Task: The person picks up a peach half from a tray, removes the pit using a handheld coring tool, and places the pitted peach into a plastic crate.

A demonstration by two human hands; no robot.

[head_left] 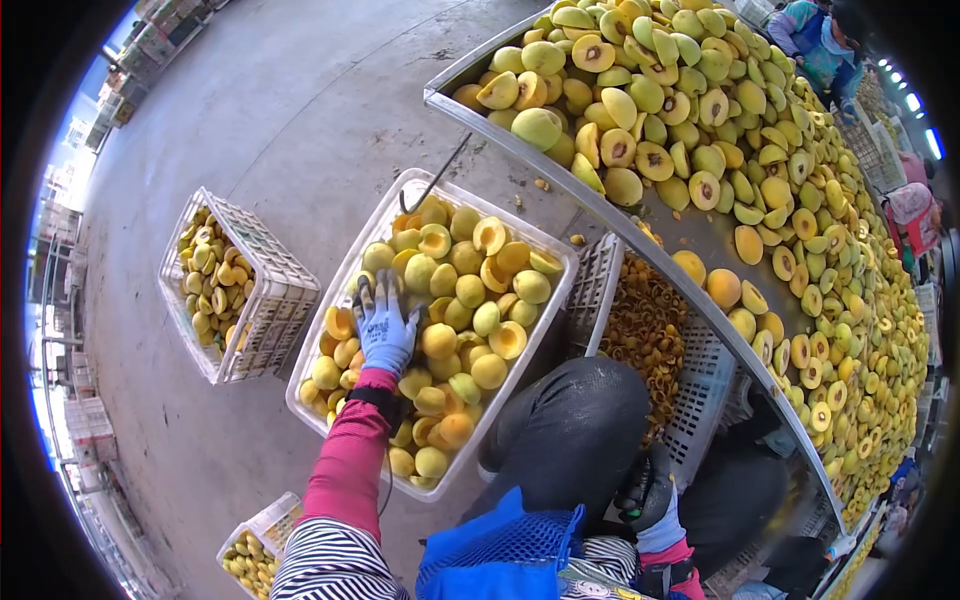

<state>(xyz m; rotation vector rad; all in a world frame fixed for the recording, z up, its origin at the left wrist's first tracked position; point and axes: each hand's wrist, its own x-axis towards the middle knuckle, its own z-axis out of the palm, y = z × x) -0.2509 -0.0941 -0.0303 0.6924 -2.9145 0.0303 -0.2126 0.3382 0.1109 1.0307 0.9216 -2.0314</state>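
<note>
My left hand point(385, 328), in a blue glove with dark grey fingertips, lies on top of the peach halves point(440, 340) in a white plastic crate point(560, 262). Its fingers stretch forward over the fruit, and no peach is gripped in it. Beside my right knee, my right hand point(652, 492) is low and in shadow, in a glove with dark fingers. Those fingers look curled, with something dark with a small green spot at them that I cannot make out. Some peach halves show cut orange faces, others their yellow-green skins.
A metal-edged table point(610, 212) piled with peach halves runs along the right. Below its edge stands a crate of brown peach scraps point(640, 340). Another slatted crate point(285, 300) of fruit is at left, a smaller crate point(262, 530) at the bottom. Another person point(815, 40) is at the far right.
</note>
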